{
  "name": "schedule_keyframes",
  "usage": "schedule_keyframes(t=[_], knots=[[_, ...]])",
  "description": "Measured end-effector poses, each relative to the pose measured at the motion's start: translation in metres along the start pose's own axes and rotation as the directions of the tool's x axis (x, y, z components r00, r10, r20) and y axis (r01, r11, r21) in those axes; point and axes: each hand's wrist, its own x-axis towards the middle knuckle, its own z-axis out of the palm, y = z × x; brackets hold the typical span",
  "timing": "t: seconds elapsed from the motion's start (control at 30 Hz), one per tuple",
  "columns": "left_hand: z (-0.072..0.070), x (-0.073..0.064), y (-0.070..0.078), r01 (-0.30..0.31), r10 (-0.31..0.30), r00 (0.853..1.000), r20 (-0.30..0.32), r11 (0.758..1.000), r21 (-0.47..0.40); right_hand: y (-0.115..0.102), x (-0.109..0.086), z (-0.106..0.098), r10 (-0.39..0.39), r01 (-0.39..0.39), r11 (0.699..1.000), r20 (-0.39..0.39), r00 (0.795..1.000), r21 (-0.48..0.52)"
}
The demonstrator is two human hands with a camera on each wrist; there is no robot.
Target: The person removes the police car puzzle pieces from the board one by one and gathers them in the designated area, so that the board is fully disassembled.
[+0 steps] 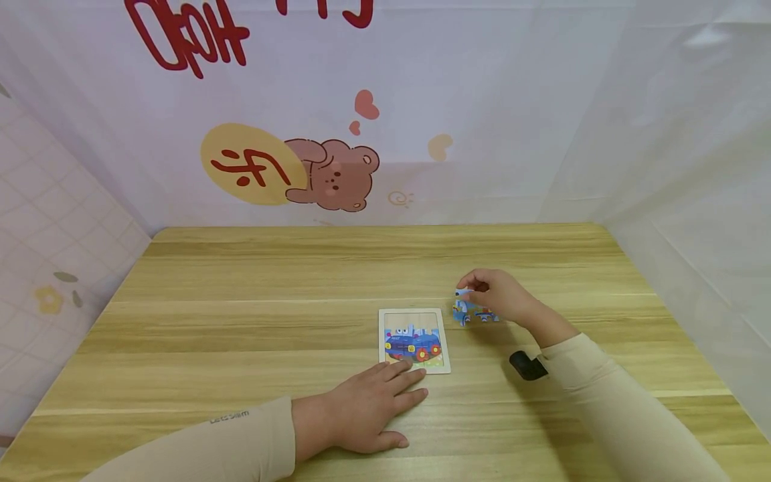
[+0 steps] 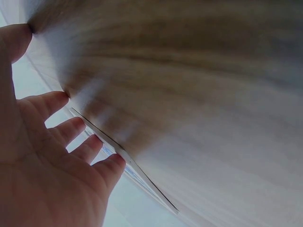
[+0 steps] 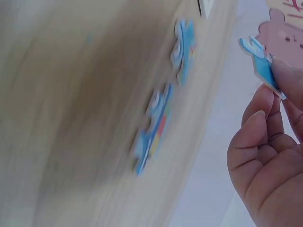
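Note:
A puzzle board (image 1: pixel 446 348) with a pale frame lies on the table and shows a blue vehicle with red and yellow wheels. Its upper part is bare wood. My left hand (image 1: pixel 373 405) is spread at the board's near edge, with fingertips resting on the frame. Right of the board, my right hand (image 1: pixel 501 294) holds a light-blue puzzle piece (image 3: pixel 264 68) between thumb and fingers, raised above the table. Below that hand lie two more blue puzzle pieces, one nearer the board (image 3: pixel 183 49) and one farther right (image 3: pixel 155 127).
The wood-grain table (image 1: pixel 241 301) runs back to a white cloth (image 1: pixel 506 100) printed with a bear and hearts. More cloth hangs at both sides. A black device (image 1: pixel 527 365) sits under my right wrist.

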Motion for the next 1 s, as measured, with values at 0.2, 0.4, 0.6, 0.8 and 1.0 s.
schedule_keyframes(t=[0.2, 0.4, 0.6, 0.8, 1.0], knots=[[0.001, 0.000, 0.000, 0.001, -0.001, 1.000, -0.005, 1.000, 0.015, 0.015, -0.005, -0.015, 0.041, -0.041, 0.999, -0.028, 0.999, -0.010], [0.001, 0.000, 0.001, 0.000, 0.001, 1.000, -0.020, 1.000, 0.029, 0.031, -0.010, -0.026, 0.062, -0.062, 0.998, -0.040, 0.997, 0.009], [0.001, 0.000, 0.001, -0.004, 0.005, 0.999, -0.034, 0.999, 0.038, 0.042, -0.013, -0.032, 0.089, -0.089, 0.996, -0.027, 0.996, -0.004], [0.001, 0.000, 0.000, -0.004, 0.005, 1.000, -0.027, 0.999, 0.033, 0.053, -0.016, -0.036, 0.114, -0.114, 0.993, -0.012, 0.993, -0.017], [0.001, 0.000, 0.000, -0.002, 0.003, 1.000, -0.022, 0.999, 0.038, 0.061, -0.017, -0.040, 0.135, -0.135, 0.991, 0.009, 0.991, -0.017]])
